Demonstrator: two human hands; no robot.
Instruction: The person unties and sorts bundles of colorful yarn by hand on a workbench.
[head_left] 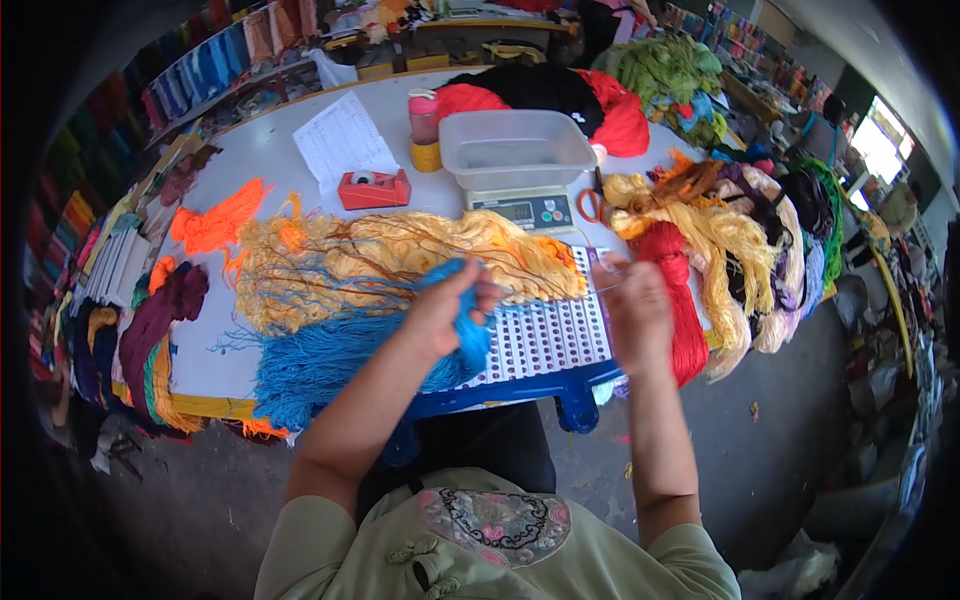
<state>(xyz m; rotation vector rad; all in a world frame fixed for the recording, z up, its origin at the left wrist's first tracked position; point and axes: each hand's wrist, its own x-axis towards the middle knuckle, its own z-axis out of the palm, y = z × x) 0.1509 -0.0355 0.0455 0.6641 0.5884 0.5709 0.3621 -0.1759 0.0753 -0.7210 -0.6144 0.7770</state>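
My left hand (447, 305) is closed round the end of a blue yarn hank (335, 360), whose loose strands spread left along the table's front edge. Blurred by motion, my right hand (640, 305) is raised to the right, fingers drawn together. A thin strand (545, 297) appears to run across from the left hand to the right. Behind the blue yarn lies a large pale yellow hank (400, 250) streaked with brown and blue strands. Beneath my hands is a white board with rows of dark dots (545, 340). A red hank (675, 310) hangs over the edge beside my right hand.
A clear plastic tub (517, 150) rests on a digital scale (520, 210). Nearby are a red tape dispenser (373, 189), orange-handled scissors (590, 205), a written sheet (345, 143) and a pink-topped container (423, 118). Mixed yarn (740, 240) crowds the right; orange yarn (220, 215) lies left.
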